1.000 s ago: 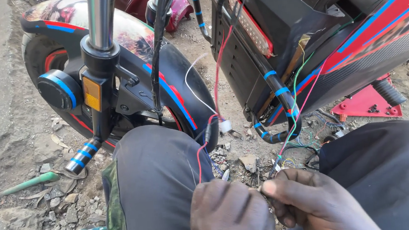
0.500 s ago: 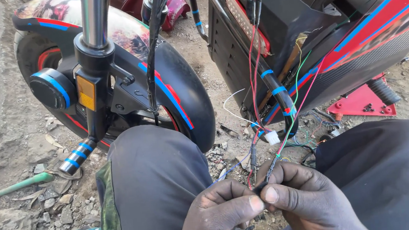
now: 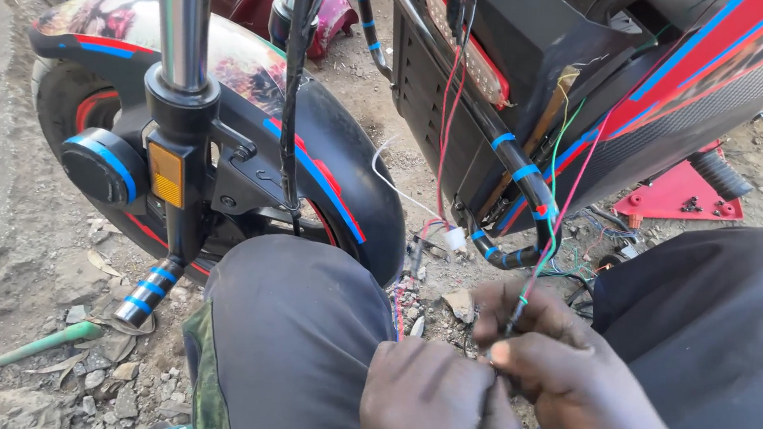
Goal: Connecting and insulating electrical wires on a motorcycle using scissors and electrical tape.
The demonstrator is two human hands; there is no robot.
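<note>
Stony dirt ground lies beneath. Low in frame, thin wires [image 3: 536, 274] are pinched between left hand [image 3: 437, 405] and right hand [image 3: 555, 366], now closed tighter together than a moment before. Beyond, upper left, the front wheel [image 3: 206, 138] is seen unchanged.

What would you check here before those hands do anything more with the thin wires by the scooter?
1. Left hand and right hand meet on the thin red and green wires: ok.
2. Wire ends visible between fingertips: cannot tell, hidden.
3. Small white plastic connector off the dirt: cannot tell.
4. Wires run free up to the black scooter body: ok.
5. Green-handled tool within reach on the ground: ok, probably.
</note>
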